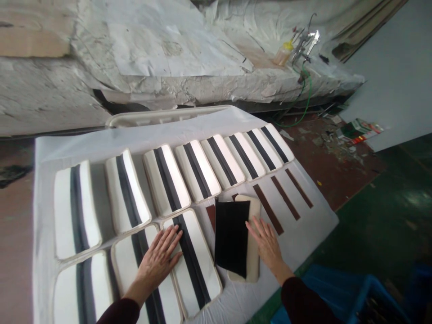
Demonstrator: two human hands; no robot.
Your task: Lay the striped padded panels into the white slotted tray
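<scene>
My left hand [161,256] lies flat with fingers stretched over a white rectangular panel with a black lengthwise stripe [211,270], its fingertips at the stripe. My right hand [266,240] has its fingers extended at the right edge of a black rectangular piece [232,236], touching the cream-coloured panel [254,265] that shows beneath it. The black piece covers the middle and left of that panel. Neither hand grips anything. Behind my left hand, another striped white panel [126,265] is partly hidden by the hand and forearm.
More striped panels [170,180] stand in a row across the sheet-covered table [303,238]. Dark brown strips [269,209] lie at the right. A paper-covered bench [189,85] runs behind, holding a yellow-capped bottle [284,51] near a green hose [308,96]. Blue crates [367,297] stand lower right.
</scene>
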